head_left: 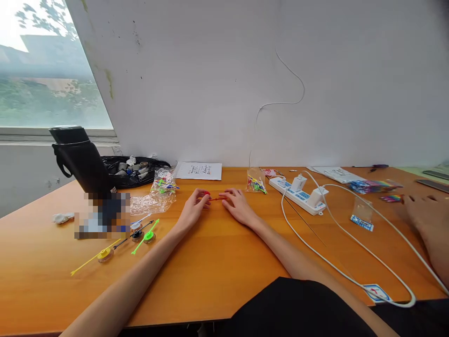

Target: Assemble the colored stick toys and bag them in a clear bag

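Near the middle of the table, my left hand (195, 206) pinches a red arrow spinner (217, 199) by its round hub end. Opposite it, my right hand (240, 207) has thumb and fingertips closed at the other end of the red arrow. Fingers hide part of the piece. To the left of my left forearm stand several similar spinners on clear round bases: a green arrow spinner (149, 237), a black one (137, 235), a yellow one (104, 254) and a white one (135, 226).
A clear bag of coloured parts (164, 185) lies beyond my left hand; another bag (257, 181) is beyond my right. A power strip (294, 194) with white cables is at right. A black bottle (80, 164) stands left. Another person's hand (426, 220) rests far right.
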`<state>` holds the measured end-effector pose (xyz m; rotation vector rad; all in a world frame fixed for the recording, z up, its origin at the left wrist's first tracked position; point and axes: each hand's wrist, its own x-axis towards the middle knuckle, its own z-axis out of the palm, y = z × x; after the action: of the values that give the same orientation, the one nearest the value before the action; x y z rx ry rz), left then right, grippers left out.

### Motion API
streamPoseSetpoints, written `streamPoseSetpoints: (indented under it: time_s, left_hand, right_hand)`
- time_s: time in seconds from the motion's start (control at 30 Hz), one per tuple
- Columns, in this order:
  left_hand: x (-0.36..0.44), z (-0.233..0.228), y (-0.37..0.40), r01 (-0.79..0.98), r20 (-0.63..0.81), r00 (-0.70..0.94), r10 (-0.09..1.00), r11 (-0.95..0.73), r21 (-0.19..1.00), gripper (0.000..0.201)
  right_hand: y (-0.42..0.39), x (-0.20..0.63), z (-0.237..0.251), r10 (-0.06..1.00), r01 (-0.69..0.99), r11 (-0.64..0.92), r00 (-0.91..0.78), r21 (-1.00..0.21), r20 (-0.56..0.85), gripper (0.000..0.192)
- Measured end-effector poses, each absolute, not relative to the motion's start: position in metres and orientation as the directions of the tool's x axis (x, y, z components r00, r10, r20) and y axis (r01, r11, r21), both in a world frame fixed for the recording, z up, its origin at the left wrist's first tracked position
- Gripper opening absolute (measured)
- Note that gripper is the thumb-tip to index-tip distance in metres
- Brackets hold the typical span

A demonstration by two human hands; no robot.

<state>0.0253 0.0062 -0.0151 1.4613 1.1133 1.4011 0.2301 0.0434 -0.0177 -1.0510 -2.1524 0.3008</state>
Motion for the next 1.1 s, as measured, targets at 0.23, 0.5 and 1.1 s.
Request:
streamPoseSetpoints:
  time_s: [0.23,0.5,1.1]
  left_hand:
    - [0.017,-0.017,0.013,-0.170,0.178,-0.154,0.972,-0.204,0.964,0.045]
    - [0.019,-0.011,0.006,-0.191,0.173,-0.060,0.983,-0.181,0.965,0.044]
    - [0.022,-0.016,0.008,-0.081,0.233,0.138,0.963,-0.224,0.971,0.051]
  right_hand:
    - [0.041,0.231,-0.014,0.790,0.661,0.605,-0.427,-0.445,0.439,0.013]
    - [0.042,0.227,-0.015,0.721,0.610,0.687,-0.501,-0.396,0.479,0.012]
    - [0.040,0.208,-0.017,0.868,-0.039,0.423,-0.270,-0.905,0.417,0.038]
